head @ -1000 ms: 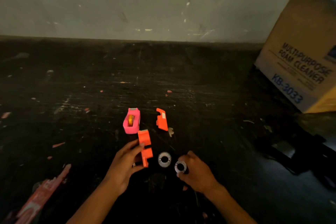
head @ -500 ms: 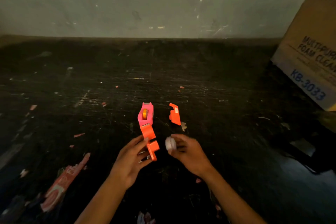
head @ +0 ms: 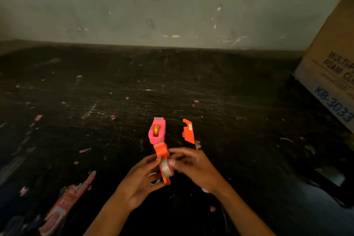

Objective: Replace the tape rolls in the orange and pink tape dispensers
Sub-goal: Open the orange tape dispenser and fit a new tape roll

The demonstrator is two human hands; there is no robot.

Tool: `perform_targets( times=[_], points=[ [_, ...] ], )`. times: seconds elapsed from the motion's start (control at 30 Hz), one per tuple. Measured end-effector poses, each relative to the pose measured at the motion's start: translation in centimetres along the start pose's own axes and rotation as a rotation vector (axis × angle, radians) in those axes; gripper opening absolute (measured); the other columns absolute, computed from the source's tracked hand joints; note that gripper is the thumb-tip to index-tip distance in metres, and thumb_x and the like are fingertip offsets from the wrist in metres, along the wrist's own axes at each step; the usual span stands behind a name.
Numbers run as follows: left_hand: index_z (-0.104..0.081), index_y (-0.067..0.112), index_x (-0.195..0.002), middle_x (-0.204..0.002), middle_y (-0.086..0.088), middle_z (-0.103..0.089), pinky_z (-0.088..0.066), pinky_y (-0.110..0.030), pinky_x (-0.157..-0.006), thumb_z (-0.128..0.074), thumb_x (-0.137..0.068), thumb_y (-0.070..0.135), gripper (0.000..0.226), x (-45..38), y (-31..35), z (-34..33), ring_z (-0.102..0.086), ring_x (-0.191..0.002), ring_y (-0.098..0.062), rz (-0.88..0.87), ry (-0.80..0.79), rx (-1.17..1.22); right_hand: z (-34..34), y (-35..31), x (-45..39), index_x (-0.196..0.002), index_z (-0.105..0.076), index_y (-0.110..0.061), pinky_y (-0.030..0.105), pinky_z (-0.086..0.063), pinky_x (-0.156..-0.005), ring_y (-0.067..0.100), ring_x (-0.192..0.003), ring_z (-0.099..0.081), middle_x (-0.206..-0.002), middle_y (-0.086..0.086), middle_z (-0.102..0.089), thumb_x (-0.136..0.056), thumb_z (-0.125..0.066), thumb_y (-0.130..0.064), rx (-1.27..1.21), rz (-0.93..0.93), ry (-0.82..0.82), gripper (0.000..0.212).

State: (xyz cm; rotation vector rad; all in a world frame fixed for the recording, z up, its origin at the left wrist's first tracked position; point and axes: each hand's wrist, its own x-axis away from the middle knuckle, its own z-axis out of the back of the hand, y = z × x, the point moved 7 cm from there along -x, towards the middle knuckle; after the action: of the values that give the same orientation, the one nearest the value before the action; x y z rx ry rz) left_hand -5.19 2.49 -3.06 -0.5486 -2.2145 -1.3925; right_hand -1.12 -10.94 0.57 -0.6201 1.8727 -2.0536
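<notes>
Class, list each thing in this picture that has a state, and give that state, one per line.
Orange dispenser body: open, cover off, held in left hand.
Tape roll: being pressed into it by right hand.
Orange cover: detached, lying on the table.
Pink dispenser: closed, orange core inside, untouched.
Cardboard box: tilted.

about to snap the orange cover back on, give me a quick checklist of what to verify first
1. Orange dispenser held by left hand: ok.
2. Tape roll against dispenser, right hand on it: ok.
3. Roll fully seated on its hub: cannot tell, fingers hide it.
4. Orange cover within reach on the table: ok.
5. Pink dispenser has a fresh roll: cannot tell.
</notes>
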Motion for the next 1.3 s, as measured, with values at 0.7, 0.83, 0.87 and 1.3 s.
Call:
perform_targets(
  times=[0.7,0.83,0.87,1.3],
  points=[
    [-0.077,0.018,-0.083,-0.084,-0.009,-0.075,-0.052,-0.04,-0.075,-0.065,-0.069,0.034,0.024,-0.4,1.3,1.0,-0.066,-0.083,-0.023,-0.071,0.084,0.09,1.7,0.8,-0.3,-0.112,-0.067,-0.024,0.04,-0.056,-0.089,0.021,-0.101,-0.07,-0.105,0.008,-0.074,-0.083,-0.067,-0.006,-0.288,-0.272,0.112,0.034],
    [-0.075,0.021,-0.089,-0.087,-0.007,-0.075,-0.05,-0.036,-0.067,-0.063,-0.07,0.037,0.028,-0.5,0.6,-1.4,-0.066,-0.081,-0.021,-0.041,0.014,0.011,1.1,0.6,2.5,-0.108,-0.068,-0.019,0.04,-0.055,-0.093,0.021,-0.103,-0.069,-0.107,0.008,-0.074,-0.083,-0.065,-0.002,-0.34,-0.262,0.173,0.03],
    [-0.075,0.021,-0.091,-0.088,-0.007,-0.075,-0.05,-0.037,-0.067,-0.063,-0.07,0.036,0.029,-0.5,0.4,-1.7,-0.066,-0.083,-0.022,-0.031,-0.003,0.01,1.1,0.6,2.9,-0.108,-0.068,-0.018,0.04,-0.055,-0.094,0.021,-0.104,-0.069,-0.108,0.009,-0.074,-0.084,-0.065,-0.001,-0.354,-0.245,0.186,0.03],
    [-0.067,0.021,-0.112,-0.11,-0.008,-0.072,-0.052,-0.031,-0.064,-0.064,-0.074,0.029,0.039,1.0,0.7,-2.7,-0.067,-0.098,-0.022,-0.128,-0.048,-0.125,1.3,-0.1,5.7,-0.105,-0.069,-0.01,0.034,-0.054,-0.095,0.013,-0.103,-0.068,-0.109,0.005,-0.073,-0.081,-0.067,0.001,-0.204,-0.077,0.267,0.027]
  ],
)
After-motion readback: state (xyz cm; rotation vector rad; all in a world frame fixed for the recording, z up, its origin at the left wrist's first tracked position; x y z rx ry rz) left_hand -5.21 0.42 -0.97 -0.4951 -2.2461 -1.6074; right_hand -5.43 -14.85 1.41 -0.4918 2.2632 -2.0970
